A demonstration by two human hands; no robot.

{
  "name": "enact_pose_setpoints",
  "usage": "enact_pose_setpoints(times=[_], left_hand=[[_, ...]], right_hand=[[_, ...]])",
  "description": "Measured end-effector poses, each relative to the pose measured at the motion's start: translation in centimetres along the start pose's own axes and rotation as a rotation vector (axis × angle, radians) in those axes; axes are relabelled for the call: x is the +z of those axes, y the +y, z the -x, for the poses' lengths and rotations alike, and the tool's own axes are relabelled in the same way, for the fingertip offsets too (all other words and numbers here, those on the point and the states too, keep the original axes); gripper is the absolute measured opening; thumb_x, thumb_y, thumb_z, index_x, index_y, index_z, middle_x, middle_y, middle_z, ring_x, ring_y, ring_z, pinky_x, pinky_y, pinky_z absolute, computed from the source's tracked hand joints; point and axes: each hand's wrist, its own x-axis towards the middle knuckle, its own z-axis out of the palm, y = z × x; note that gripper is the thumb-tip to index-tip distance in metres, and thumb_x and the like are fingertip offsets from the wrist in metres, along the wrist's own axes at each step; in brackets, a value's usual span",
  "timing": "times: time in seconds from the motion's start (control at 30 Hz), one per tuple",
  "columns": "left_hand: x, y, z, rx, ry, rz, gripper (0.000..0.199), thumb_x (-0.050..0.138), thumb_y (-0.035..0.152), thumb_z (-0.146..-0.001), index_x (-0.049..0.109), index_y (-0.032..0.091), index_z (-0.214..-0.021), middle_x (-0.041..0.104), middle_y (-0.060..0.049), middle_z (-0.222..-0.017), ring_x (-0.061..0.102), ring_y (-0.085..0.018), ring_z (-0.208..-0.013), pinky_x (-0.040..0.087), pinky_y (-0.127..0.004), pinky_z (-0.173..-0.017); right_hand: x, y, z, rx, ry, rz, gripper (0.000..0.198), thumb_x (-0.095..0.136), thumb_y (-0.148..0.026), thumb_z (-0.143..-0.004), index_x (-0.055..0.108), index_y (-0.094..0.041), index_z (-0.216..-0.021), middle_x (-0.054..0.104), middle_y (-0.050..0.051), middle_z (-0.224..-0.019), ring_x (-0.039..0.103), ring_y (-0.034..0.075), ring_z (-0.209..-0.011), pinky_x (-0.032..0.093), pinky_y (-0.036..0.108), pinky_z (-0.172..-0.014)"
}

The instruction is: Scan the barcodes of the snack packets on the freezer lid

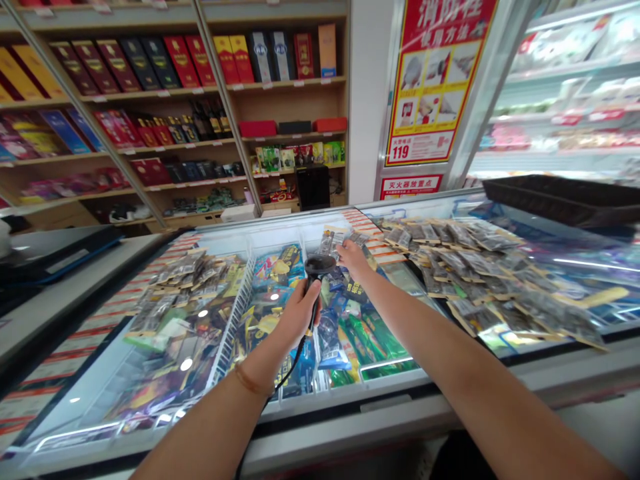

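My left hand [301, 310] is wrapped round the handle of a black barcode scanner [320, 265], its head tilted forward over the chest freezer. A black cable runs down from the scanner along my forearm. Just beyond it, my right hand [354, 260] pinches a small clear packet [331, 241] with dark contents and a tan edge. Below both hands, blue bags [327, 333] and green bags [373, 340] of frozen goods lie inside the freezer. Similar packets form a pile [460, 257] on the glass to the right and another pile [185, 280] to the left.
A black tray [565, 200] rests on the freezer top at the far right. White wire dividers [233, 327] split the freezer's inside. Shelves [295, 87] with boxed bottles stand behind, beside a red and yellow poster [433, 100]. A lit display fridge [570, 113] is at the upper right.
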Motion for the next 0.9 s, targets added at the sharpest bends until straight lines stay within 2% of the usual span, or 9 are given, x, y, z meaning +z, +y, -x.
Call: enact_pose_setpoints(times=[0.13,0.47,0.63,0.9], left_hand=[[0.06,0.03,0.10,-0.001,-0.004,-0.002,0.057,0.067,0.075,-0.075,0.046,0.023,-0.084,0.054,0.007,-0.056,0.046,-0.008,-0.037,0.033,-0.021,-0.037],[0.01,-0.17,0.06,0.001,-0.022,0.004,0.056,0.068,0.074,-0.076,0.047,0.023,-0.086,0.055,0.007,-0.055,0.045,-0.008,-0.036,0.031,-0.022,-0.038],[0.04,-0.09,0.01,0.000,-0.028,0.000,0.057,0.068,0.075,-0.074,0.046,0.024,-0.086,0.054,0.008,-0.055,0.044,-0.008,-0.036,0.031,-0.022,-0.038],[-0.17,-0.46,-0.15,-0.011,-0.041,-0.010,0.057,0.067,0.076,-0.076,0.046,0.024,-0.086,0.054,0.007,-0.055,0.045,-0.008,-0.036,0.032,-0.021,-0.037]], right_hand=[[0.23,-0.47,0.50,0.024,0.044,-0.025,0.027,0.065,-0.045,-0.080,0.058,-0.021,-0.090,0.061,-0.004,-0.068,0.062,0.015,-0.069,0.054,0.027,-0.068],[0.18,-0.66,0.56,-0.007,0.028,0.007,0.032,0.066,-0.052,-0.076,0.056,-0.023,-0.085,0.055,-0.005,-0.063,0.057,0.015,-0.064,0.050,0.026,-0.063],[0.21,-0.55,0.48,0.029,0.051,-0.025,0.029,0.065,-0.048,-0.075,0.053,-0.023,-0.082,0.055,-0.003,-0.066,0.057,0.015,-0.065,0.049,0.027,-0.064],[0.22,-0.51,0.46,0.067,0.007,-0.066,0.031,0.063,-0.049,-0.073,0.049,-0.024,-0.085,0.054,-0.005,-0.068,0.057,0.015,-0.065,0.050,0.027,-0.064]])
